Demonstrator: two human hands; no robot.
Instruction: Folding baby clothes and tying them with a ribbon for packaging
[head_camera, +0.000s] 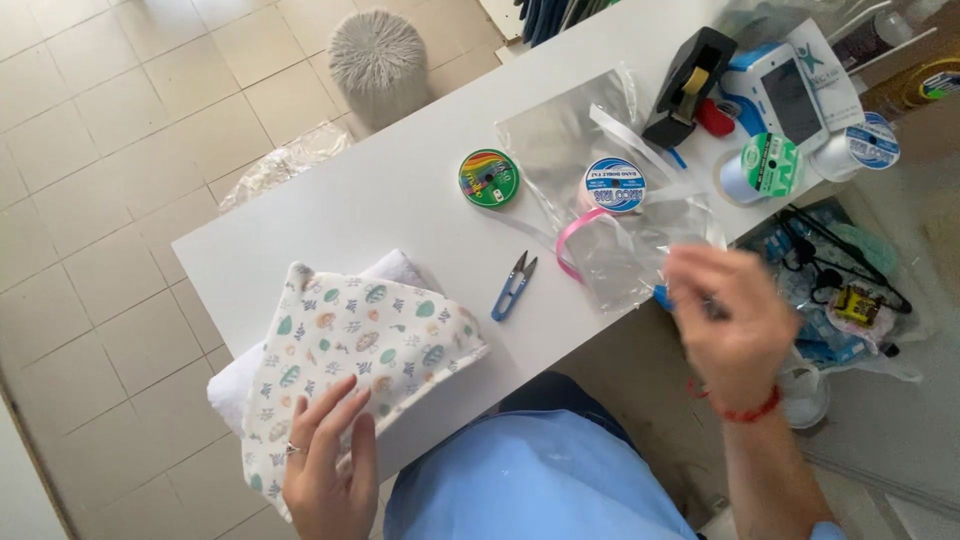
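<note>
White surface (400, 200), head view, one entry per item.

Patterned cloth (360, 350): soft, printed with small leaf and shell shapes, folded over a white towel (228, 385) at the near left corner of the surface. The left hand (325, 465) lies flat on its near edge, fingers spread, pressing down and gripping nothing. Judgement: a flat, even press keeps the fold square; the palm should stay well onto the cloth so the bundle does not slide off the edge.

Right hand (735, 320): raised at the right edge of the surface, blurred by motion, fingers drawn together. It seems to pinch something small, but what it is cannot be told. A red cord sits on the wrist.

Clear plastic bag (600, 170): lies just beyond the right hand, with a pink ribbon (568, 245) looping under it and a white ribbon spool (614, 184) resting on it.

Blue thread snips (513, 288): between cloth and bag, apart from both hands. Judgement: points face away, within easy reach of either hand.

Green spool (488, 178): beyond the snips, alone.

Black tape dispenser (688, 88) and further spools: far right corner, crowded. Judgement: a slow reach there avoids knocking things off.

Grey fluffy stool (378, 60): on the tiled floor beyond.
</note>
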